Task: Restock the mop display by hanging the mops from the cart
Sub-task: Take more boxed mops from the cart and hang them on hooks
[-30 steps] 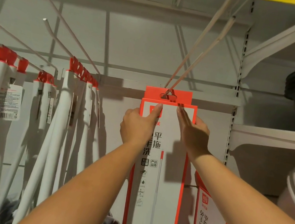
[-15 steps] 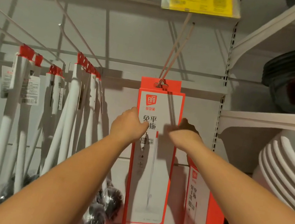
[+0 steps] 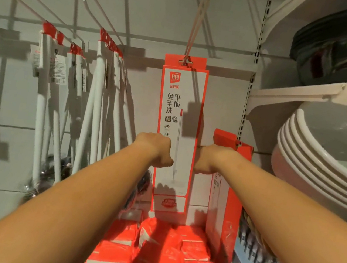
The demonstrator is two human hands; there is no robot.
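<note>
A: What's left of the tall red-and-white cardboard mop box (image 3: 181, 101)?
B: White mop poles with red caps (image 3: 98, 89), hanging in rows.
A: And the box itself?
B: Hung on a twin-wire hook (image 3: 196, 27) by its top tab. The left hand (image 3: 156, 150) sits at its left edge, the right hand (image 3: 206, 159) at its right edge, both with fingers curled under (gripping it or not, I cannot tell).
A: Right of it?
B: Stacked white plastic basins (image 3: 319, 165).

The mop box (image 3: 182, 92) in the middle is made of smooth, matt cardboard, hung from a thin metal hook (image 3: 195, 27). At left, smooth white mop handles (image 3: 96, 102) are tagged with paper labels (image 3: 59, 69). At right, smooth plastic basins (image 3: 334, 136) are stacked; below, glossy plastic packs (image 3: 160, 252) are seen.
</note>
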